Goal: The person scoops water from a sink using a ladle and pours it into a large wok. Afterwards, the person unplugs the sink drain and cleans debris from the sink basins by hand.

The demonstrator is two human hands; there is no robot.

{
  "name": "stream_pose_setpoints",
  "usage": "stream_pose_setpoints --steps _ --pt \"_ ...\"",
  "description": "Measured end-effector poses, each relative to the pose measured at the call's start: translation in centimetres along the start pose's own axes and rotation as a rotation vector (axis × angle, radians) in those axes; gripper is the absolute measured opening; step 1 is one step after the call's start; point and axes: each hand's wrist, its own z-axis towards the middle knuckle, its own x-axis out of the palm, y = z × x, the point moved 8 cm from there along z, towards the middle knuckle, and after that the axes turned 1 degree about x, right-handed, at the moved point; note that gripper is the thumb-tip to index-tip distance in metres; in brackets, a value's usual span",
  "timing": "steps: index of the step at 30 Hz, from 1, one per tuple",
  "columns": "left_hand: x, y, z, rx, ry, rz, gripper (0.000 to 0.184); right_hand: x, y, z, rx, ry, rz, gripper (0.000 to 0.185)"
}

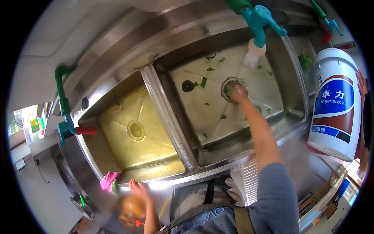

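Note:
My right hand reaches down into the drain of the right sink basin. Its fingers look bunched over greenish scraps, blurred, so I cannot make out what they hold. Dark green leaf pieces lie scattered across the wet basin floor, beside a round black drain piece. My left hand rests at the front rim of the left basin, fingers stretched out, holding nothing visible. Close to it, a pink cloth hangs over the rim's corner.
A teal tap with a pale nozzle reaches over the right basin. The left basin has another tap beside it. At right stands a white hydraulic oil bucket, with another person's hand against it. An orange-brown round object sits below my left hand.

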Motion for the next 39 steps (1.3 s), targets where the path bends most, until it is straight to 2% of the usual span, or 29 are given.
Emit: stream_pose_setpoints --steps 2,4,5,6,8,9,10,11,13,14,16,17,20,21,22,23,25,28,31,32,33,35,37,39 --pt "-1.3 -2.4 0.6 0.005 -0.062 0.005 0.029 -0.5 0.4 -1.7 0.055 0.131 0.551 0.038" --pt "-3.8 -9.3 2.4 0.105 -0.130 -0.266 0.028 -0.4 1.0 -4.2 0.095 0.245 1.325 0.031" --pt "-3.9 -12.1 3.1 0.126 -0.080 -0.414 0.027 -2.4 2.9 -6.9 0.069 0.200 1.293 0.020" --pt "-2.6 -14.6 3.7 -0.032 0.075 -0.846 0.025 -3.1 4.7 -8.7 -0.022 0.215 1.231 0.022" --pt "0.6 -23.0 4.3 -0.263 0.581 -1.555 0.043 -4.3 8.7 -13.2 -0.239 0.221 1.053 0.025" --pt "0.9 -28.1 4.0 -0.303 0.859 -1.820 0.055 -4.8 10.9 -15.9 -0.364 0.213 0.934 0.026" --pt "1.9 -31.7 2.9 -0.670 1.126 -1.991 0.060 -6.6 13.5 -18.8 -0.633 -0.004 0.702 0.028" --pt "2.1 -34.7 2.3 -0.839 1.309 -2.070 0.056 -7.6 15.9 -22.3 -0.885 -0.216 0.448 0.030" --pt "3.4 -38.4 2.3 -0.930 1.469 -2.173 0.048 -6.7 17.9 -26.1 -0.982 -0.159 0.289 0.037" --pt "4.0 -39.1 2.0 -0.977 1.544 -2.220 0.045 -7.0 17.9 -26.2 -0.951 -0.058 0.339 0.038" --pt "7.1 -37.6 0.8 -1.086 1.469 -2.121 0.036 -8.2 17.2 -26.2 -0.889 0.148 0.435 0.041" --pt "8.3 -36.7 0.3 -1.141 1.430 -2.071 0.032 -9.7 16.3 -25.4 -0.784 0.221 0.512 0.045" --pt "8.6 -35.7 -0.8 -1.069 1.609 -2.028 0.019 -12.1 7.3 -16.4 -0.319 -0.219 0.810 0.044" --pt "8.4 -35.3 -0.9 -1.030 1.539 -1.876 0.021 -13.4 3.5 -13.0 -0.232 -0.492 0.628 0.046" --pt "7.8 -35.1 -0.8 -0.948 1.512 -1.800 0.022 -14.5 -0.6 -9.4 -0.231 -0.807 0.318 0.054" --pt "7.2 -34.8 -0.7 -0.866 1.481 -1.725 0.022 -14.8 -4.9 -5.6 -0.004 -0.740 0.357 0.061" --pt "6.0 -34.4 -0.2 -0.711 1.415 -1.626 0.025 -15.8 -9.4 -2.9 0.369 -0.830 0.228 0.061" --pt "5.8 -32.9 0.1 -0.612 1.334 -1.527 0.024 -13.5 -13.0 6.8 0.127 -0.813 0.759 0.056" --pt "5.8 -31.3 0.2 -0.646 1.247 -1.492 0.022 -9.6 -1.4 12.1 -0.255 -0.629 0.799 0.049" --pt "5.6 -31.1 0.4 -0.652 1.221 -1.481 0.021 -11.2 5.5 4.2 -0.158 -0.518 0.859 0.048" --pt "5.7 -31.1 0.3 -0.666 1.216 -1.486 0.021 -9.6 7.4 5.0 -0.122 -0.511 0.725 0.050" --pt "6.0 -30.8 0.0 -0.693 1.209 -1.495 0.020 -5.7 12.5 4.2 -0.289 -0.381 0.756 0.050" --pt "6.0 -30.8 -0.4 -0.706 1.214 -1.506 0.020 -1.7 16.6 0.7 -0.420 -0.193 0.563 0.045" --pt "5.8 -31.0 -0.7 -0.719 1.224 -1.507 0.020 3.9 17.5 -1.2 -0.434 -0.001 0.310 0.037"
